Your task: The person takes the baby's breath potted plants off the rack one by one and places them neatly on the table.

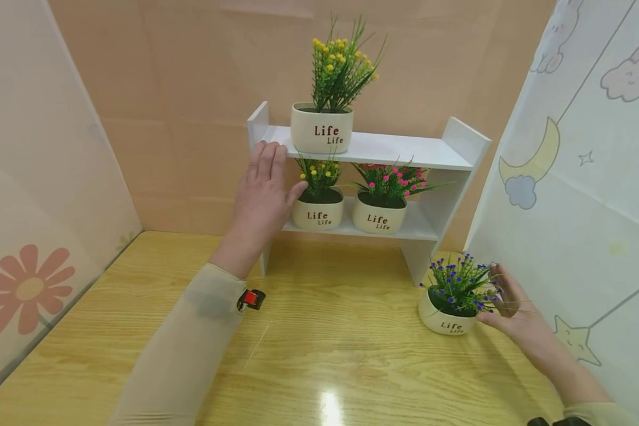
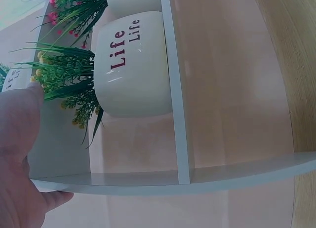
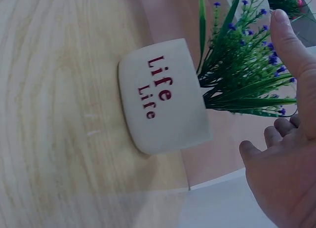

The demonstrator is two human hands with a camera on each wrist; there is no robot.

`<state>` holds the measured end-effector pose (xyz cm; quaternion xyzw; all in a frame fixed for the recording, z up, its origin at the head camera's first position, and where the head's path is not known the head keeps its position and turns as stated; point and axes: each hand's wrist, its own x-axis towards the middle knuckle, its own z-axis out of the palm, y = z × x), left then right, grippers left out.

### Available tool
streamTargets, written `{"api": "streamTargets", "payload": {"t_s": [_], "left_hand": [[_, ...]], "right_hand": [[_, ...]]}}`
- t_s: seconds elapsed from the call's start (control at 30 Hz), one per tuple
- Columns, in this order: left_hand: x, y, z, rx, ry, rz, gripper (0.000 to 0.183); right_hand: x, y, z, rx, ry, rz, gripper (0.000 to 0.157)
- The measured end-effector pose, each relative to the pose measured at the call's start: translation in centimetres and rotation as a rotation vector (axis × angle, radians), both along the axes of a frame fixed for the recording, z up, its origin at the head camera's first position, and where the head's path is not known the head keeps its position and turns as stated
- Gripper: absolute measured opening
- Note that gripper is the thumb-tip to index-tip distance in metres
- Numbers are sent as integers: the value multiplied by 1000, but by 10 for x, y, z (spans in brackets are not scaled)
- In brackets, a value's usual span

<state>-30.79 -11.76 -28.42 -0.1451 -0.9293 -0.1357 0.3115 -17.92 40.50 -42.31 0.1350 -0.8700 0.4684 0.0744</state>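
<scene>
My left hand (image 1: 263,189) rests at the left end of a white two-tier shelf (image 1: 399,148), fingers extended against it. Its thumb reaches toward a cream pot of yellow flowers (image 1: 318,214) on the lower tier. On the table at the right stands a cream pot with purple-blue flowers (image 1: 447,313), marked "Life". Beside it is my right hand (image 1: 516,313), thumb and fingers spread apart near the foliage. In the right wrist view a gap shows between that hand and the pot wall (image 3: 163,99).
A taller yellow-flowered pot (image 1: 322,130) stands on the top tier, toward the left. A pot with pink flowers (image 1: 379,213) shares the lower tier. The wooden table (image 1: 319,331) meets patterned walls at left and right.
</scene>
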Motion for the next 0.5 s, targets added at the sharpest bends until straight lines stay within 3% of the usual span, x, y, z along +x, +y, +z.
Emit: {"api": "streamTargets", "payload": {"t_s": [0.1,0.27,0.5], "left_hand": [[0,0,0,5,-3,-7,84],[1,1,1,3,-16,1,84],[-1,1,0,17,-14,-1,85]], "right_hand": [[-2,0,5,-76,34,60,109],[-1,-1,19,-155,16,127,108],[-3,-2,43,-182,18,169,106]]}}
